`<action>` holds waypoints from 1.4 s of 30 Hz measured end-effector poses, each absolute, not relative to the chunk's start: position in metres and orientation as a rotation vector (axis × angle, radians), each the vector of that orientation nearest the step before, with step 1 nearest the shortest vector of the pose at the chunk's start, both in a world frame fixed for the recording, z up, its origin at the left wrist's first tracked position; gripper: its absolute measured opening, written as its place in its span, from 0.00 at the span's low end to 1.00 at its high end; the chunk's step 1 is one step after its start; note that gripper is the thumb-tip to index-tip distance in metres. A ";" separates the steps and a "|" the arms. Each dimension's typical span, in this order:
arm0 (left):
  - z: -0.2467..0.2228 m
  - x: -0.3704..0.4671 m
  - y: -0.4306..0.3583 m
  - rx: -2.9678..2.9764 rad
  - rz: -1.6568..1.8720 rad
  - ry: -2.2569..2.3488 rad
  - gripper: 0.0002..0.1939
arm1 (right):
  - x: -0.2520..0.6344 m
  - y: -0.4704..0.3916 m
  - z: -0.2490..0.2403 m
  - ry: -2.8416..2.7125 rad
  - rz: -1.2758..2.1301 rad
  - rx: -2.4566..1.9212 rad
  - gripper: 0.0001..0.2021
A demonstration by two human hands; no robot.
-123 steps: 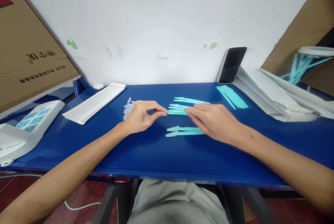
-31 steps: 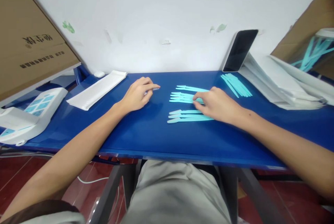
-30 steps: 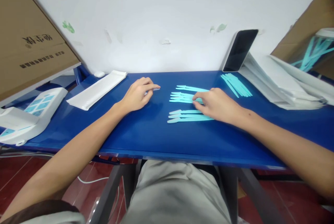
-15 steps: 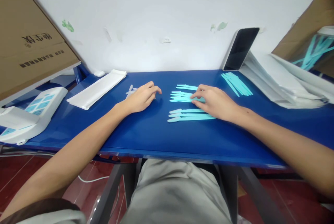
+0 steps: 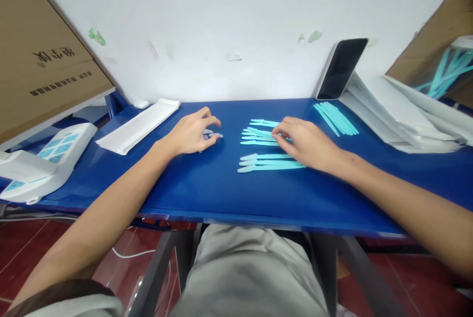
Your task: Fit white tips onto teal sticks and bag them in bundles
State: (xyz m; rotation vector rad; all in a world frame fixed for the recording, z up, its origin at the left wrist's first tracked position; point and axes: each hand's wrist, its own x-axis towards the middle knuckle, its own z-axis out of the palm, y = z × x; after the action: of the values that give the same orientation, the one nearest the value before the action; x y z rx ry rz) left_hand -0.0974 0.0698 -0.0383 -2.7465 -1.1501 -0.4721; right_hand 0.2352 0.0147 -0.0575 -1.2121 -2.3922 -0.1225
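My left hand (image 5: 195,132) hovers over the table with its thumb and fingers apart. Several small translucent caps (image 5: 212,134) lie beneath and beside its fingertips, partly covered by the hand. My right hand (image 5: 305,142) is closed in a pinch at the handle end of a turquoise eyebrow razor (image 5: 260,132), within the middle group of razors. Its fingers hide the razor's far end. Nearer me, a row of eyebrow razors (image 5: 271,163) lies side by side, pale tips pointing left. Behind the middle group, more razors (image 5: 264,123) lie partly behind the right hand.
A separate pile of turquoise razors (image 5: 336,119) lies to the right, by a phone (image 5: 342,69) leaning on the wall. White sleeves (image 5: 410,115) are stacked at right. A long white packet (image 5: 138,127) and a white device (image 5: 55,159) sit left on the blue table (image 5: 221,198).
My left hand has shifted slightly left and opened, and the caps now show under its fingertips rather than left of it. My right hand stays at the middle razors, one now tilted.
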 end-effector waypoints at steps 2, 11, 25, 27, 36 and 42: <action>-0.040 -0.100 0.074 -2.759 -0.365 -1.091 0.20 | 0.234 0.013 -0.055 -2.370 -0.124 -1.164 0.12; -0.040 -0.090 0.070 -2.830 -0.373 -1.086 0.15 | 0.231 0.000 -0.050 -2.212 0.138 -1.157 0.10; -0.040 -0.063 0.042 -2.921 -0.997 -0.877 0.15 | 0.228 -0.003 -0.051 -2.404 -0.081 -1.148 0.14; -0.040 -0.063 0.042 -2.923 -0.994 -0.897 0.14 | 0.228 -0.004 -0.051 -2.410 -0.092 -1.129 0.14; -0.039 -0.064 0.041 -2.977 -0.754 -0.903 0.15 | 0.227 -0.006 -0.049 -2.403 -0.105 -1.083 0.13; -0.035 -0.059 0.034 -2.993 -0.711 -0.846 0.19 | 0.229 -0.006 -0.048 -2.438 -0.088 -1.057 0.16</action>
State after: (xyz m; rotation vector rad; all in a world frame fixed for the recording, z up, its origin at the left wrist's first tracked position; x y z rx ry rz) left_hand -0.0587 0.0339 -0.0355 -2.9926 -0.8461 -0.7112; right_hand 0.2291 -0.0061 -0.0476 -1.0569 -2.4378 -0.0877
